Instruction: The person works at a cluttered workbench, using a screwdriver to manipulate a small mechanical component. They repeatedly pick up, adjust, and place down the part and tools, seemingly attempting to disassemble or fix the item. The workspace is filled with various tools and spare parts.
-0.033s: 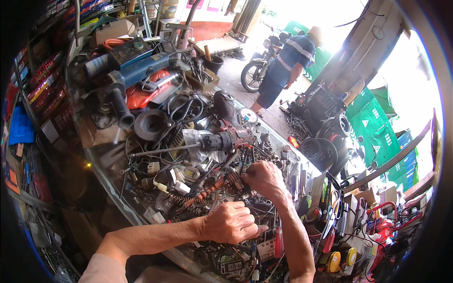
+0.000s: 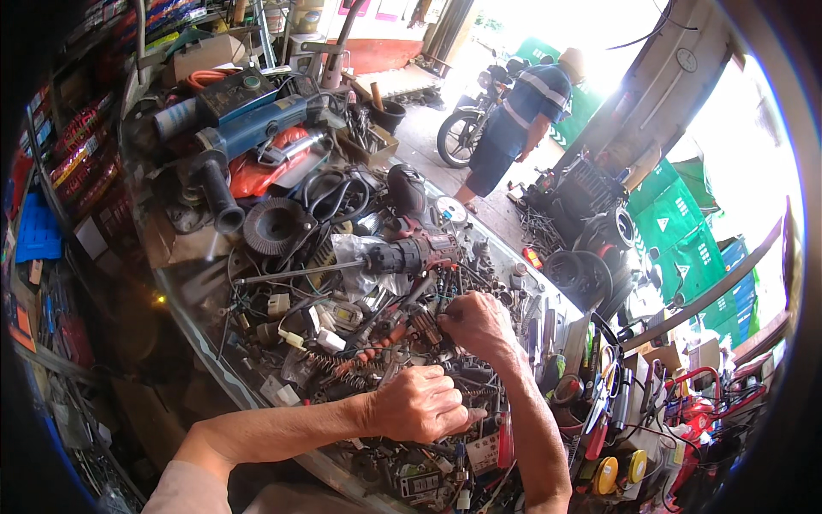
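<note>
My left hand point(image 2: 419, 404) is closed over the heap of small parts, its fingers curled and one fingertip reaching right; whatever it grips is hidden beneath it. Farther ahead and to the right, my right hand point(image 2: 481, 327) bends down into the heap with its fingers drawn together. A coppery, ribbed cylindrical part point(image 2: 423, 324) lies by its fingertips; I cannot tell whether they hold it. Just beyond lies a red and black power drill point(image 2: 411, 253) with a long bit pointing left. A coil spring point(image 2: 330, 370) rests left of my left hand.
A blue angle grinder point(image 2: 257, 124) and a flap disc point(image 2: 274, 226) lie at the far left of the glass-topped counter. Scissors point(image 2: 602, 394) and other tools crowd its right side. A person point(image 2: 527, 107) stands beyond, beside a motorcycle point(image 2: 462, 135).
</note>
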A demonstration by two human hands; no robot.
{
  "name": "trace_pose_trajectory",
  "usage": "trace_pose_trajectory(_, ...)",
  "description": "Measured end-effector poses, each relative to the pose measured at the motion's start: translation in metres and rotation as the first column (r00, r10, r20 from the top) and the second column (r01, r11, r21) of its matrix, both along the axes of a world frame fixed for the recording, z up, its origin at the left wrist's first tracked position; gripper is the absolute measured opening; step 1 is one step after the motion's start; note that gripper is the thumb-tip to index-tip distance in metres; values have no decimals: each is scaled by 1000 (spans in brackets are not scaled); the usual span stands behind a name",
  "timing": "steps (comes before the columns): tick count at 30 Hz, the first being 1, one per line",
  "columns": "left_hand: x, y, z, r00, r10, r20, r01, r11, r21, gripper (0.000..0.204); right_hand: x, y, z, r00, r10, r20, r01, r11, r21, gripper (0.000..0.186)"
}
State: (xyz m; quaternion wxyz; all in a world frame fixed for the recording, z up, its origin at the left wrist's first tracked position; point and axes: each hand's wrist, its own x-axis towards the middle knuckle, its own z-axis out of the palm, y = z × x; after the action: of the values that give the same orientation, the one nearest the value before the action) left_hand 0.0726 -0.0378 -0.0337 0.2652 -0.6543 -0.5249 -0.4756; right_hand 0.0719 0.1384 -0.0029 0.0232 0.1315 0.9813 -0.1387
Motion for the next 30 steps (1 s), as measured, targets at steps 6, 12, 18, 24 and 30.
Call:
trace_pose_trajectory(6, 0, 1, 1, 1000, 5, -5, -5, 1000, 13, 44, 11, 6, 3, 964, -131, -232, 28, 916, -401, 24)
trace_pose_trajectory(12, -2, 1, 2, 1000, -6, 9, 6, 1000, -4, 42, 42, 14, 31, 957, -287, 29, 55, 82, -995, 19)
trace_pose_trajectory(18, -1, -1, 3, 1000, -3, 10, 3, 999, -49, 40, 75, 0, 24, 948, -308, 82, 37, -151, -988, 17)
trace_pose_trajectory(24, -1, -2, 6, 1000, 29, -12, -30, 996, -89, 37, 90, -1, 16, 910, -394, 126, 71, -152, -986, 18)
trace_pose_trajectory(30, -1, -1, 4, 1000, 20, -3, -20, 996, -87, 38, 94, 1, 8, 870, -475, 133, 55, -175, -983, 19)
